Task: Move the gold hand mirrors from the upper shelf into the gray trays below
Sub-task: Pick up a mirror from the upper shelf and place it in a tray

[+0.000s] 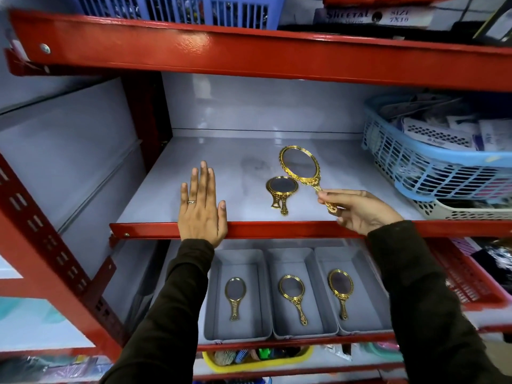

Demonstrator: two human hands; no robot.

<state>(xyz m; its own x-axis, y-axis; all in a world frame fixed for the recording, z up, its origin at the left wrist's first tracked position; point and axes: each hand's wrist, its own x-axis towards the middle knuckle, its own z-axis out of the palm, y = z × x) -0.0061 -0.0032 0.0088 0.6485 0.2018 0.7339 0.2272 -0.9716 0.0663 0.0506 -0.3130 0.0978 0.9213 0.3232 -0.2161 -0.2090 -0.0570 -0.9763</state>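
Observation:
My right hand grips the handle of a large oval gold hand mirror, lifted and tilted above the upper grey shelf. Beside it a smaller round gold mirror lies flat on that shelf, apparently stacked on another one, with two handles showing. My left hand rests flat and open on the shelf's front edge, fingers together. Below stand three gray trays, left tray, middle tray and right tray. Each holds one gold mirror.
A blue slatted basket full of packets sits on a white basket at the shelf's right end. Red steel beams frame every level. A red tray lies right of the gray trays; a yellow bin is below.

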